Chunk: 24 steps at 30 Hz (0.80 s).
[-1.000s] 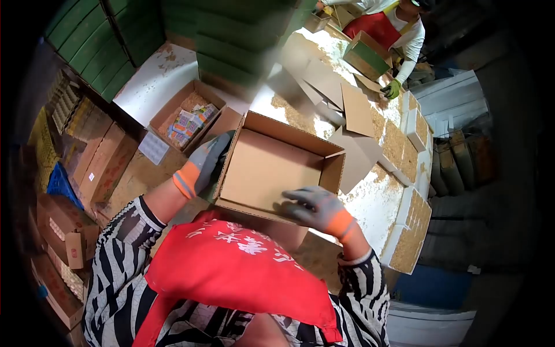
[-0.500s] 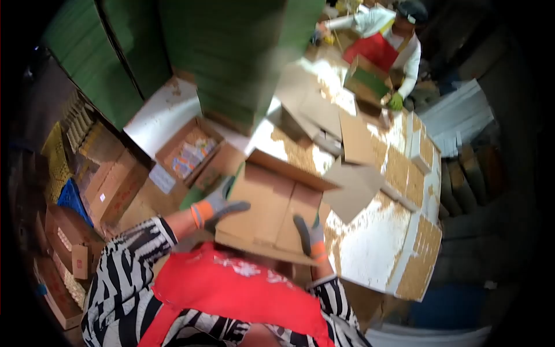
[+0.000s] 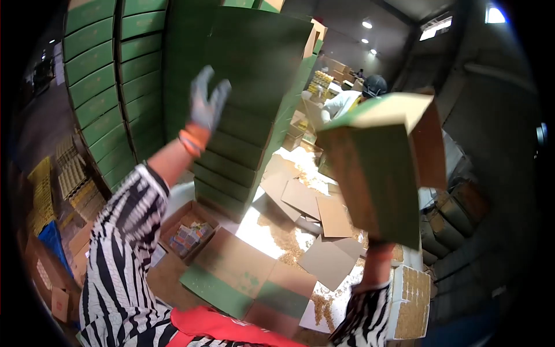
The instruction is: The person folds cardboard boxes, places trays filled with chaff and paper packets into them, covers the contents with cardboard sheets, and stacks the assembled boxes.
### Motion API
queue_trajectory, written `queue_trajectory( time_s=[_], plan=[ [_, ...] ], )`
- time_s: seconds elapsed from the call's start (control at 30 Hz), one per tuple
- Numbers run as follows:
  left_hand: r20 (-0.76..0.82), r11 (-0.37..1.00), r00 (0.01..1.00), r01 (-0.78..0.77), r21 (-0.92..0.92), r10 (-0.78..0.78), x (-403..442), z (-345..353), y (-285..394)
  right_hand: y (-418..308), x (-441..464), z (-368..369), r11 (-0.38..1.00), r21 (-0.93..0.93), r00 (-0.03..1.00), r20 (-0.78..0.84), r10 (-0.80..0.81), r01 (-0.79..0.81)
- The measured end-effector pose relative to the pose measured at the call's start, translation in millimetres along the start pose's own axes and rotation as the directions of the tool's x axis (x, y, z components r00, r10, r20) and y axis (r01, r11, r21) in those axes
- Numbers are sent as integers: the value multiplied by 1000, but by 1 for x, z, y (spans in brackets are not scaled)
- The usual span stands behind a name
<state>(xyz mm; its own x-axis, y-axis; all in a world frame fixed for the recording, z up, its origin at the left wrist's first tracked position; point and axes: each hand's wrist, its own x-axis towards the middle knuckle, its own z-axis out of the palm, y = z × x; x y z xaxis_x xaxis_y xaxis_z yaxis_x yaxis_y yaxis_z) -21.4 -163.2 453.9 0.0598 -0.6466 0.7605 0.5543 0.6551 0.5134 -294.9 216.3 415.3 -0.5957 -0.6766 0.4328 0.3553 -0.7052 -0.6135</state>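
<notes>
My left hand (image 3: 209, 104), in a grey glove with an orange cuff, is raised in front of the stack of green boxes (image 3: 243, 104), fingers spread and holding nothing. A green and brown cardboard box (image 3: 376, 168) is held up at the right on my right arm, its flaps standing out. My right hand is hidden behind this box; just the orange cuff and striped sleeve show below. Lower down, a flattened green and brown carton (image 3: 243, 269) lies on the work surface. Grey-brown cardboard sheets (image 3: 329, 260) lie beyond it.
An open box with colourful packets (image 3: 189, 236) sits left of the carton. White blocks topped with brown grains (image 3: 415, 295) line the right edge. A co-worker (image 3: 347, 101) bends behind the raised box. Egg trays (image 3: 75, 168) are at the far left.
The box has risen from in front of my apron to the upper right. My left hand has let go of it and gone up. The view has tilted upward, and the carton below is uncovered.
</notes>
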Motion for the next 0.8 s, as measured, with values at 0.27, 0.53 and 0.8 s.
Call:
queue_trajectory(
  time_s=[0.27,0.53,0.8],
  plan=[
    [256,930,896,365,38,-362,203,-22,17,-9,285,76,987,65,926,344,-158,144],
    [207,942,967,71,329,-146,214,-30,-36,67,292,275,922,-330,937,206,282,-205],
    [-38,925,986,163,343,-160,194,-22,-19,106,351,256,466,-882,988,6,156,-68]
  ],
)
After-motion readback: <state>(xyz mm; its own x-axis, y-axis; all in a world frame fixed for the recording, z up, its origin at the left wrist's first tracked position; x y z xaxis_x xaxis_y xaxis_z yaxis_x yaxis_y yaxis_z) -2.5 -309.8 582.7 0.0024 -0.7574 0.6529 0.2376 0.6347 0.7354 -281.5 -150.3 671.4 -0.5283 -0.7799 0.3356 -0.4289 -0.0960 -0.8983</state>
